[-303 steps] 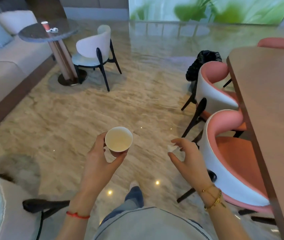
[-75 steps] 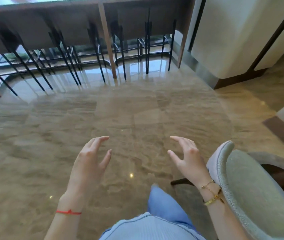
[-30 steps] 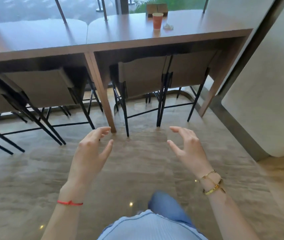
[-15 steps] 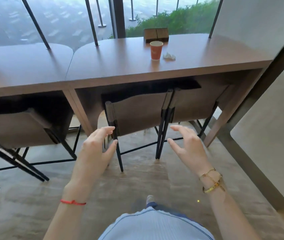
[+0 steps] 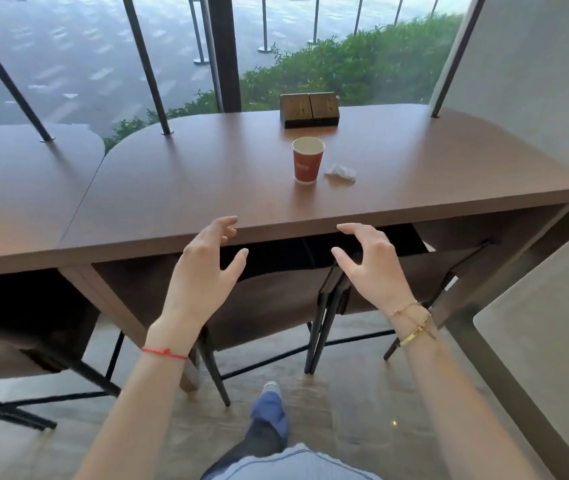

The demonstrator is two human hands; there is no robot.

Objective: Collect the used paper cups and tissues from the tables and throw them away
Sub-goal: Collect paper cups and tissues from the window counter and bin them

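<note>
Both hands are empty right now, fingers loosely spread, hovering just short of the near edge of the table. Left hand sits at about 7 o'clock from the cup, right hand at about 5 o'clock from it, palms facing each other with nothing between them.

Past the edge, well apart from both hands, the red paper cup stands upright, mouth up, so its long axis is vertical and a side wrap looks like the easy grab. Just beside it at 3 o'clock, not quite touching as far as I can tell, is the crumpled tissue, lying flat.

My read: the right hand is a bit nearer the tissue, and the cup is roughly midway between the two, so left for cup and right for tissue seems natural. Both need a forward reach toward 12 o'clock.

Farther back at 12 o'clock from the cup is a dark wooden holder, then the window.
</note>
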